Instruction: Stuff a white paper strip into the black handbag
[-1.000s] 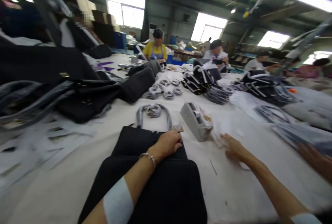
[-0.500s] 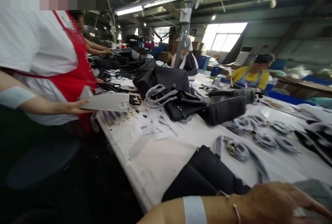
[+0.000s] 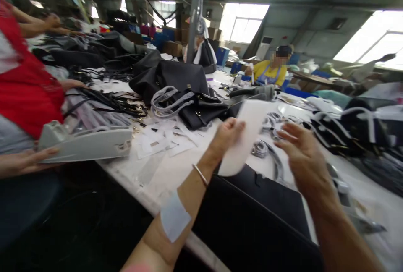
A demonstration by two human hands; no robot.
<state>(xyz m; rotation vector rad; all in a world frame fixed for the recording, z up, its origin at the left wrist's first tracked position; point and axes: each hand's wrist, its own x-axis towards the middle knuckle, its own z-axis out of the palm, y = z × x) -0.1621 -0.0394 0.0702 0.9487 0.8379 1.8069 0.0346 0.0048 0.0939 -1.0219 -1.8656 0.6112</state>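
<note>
My left hand [image 3: 227, 135] pinches the left edge of a white curved sheet [image 3: 247, 137], held upright over the table. Whether it is paper or foam I cannot make out. To its right, my right hand [image 3: 304, 158] is raised with the fingers apart and nothing in them. Below both hands lies a black bag [image 3: 252, 217] near the table's front edge. A coiled, wrapped strap [image 3: 260, 149] and a longer grey strap [image 3: 277, 165] lie behind it, partly covered by the sheet and my right hand.
At left, a co-worker in a red apron [image 3: 28, 83] holds a light grey panel-like piece [image 3: 91, 145]. Paper pieces [image 3: 163, 139], black bags [image 3: 179, 77] and thin black straps [image 3: 116, 102] cover the white table [image 3: 157, 192]. More bags [image 3: 362, 125] lie at right.
My view has turned right. My left hand has lifted from the lower right and now holds the white sheet. My right hand has come into view, and the black bag now lies closer.
</note>
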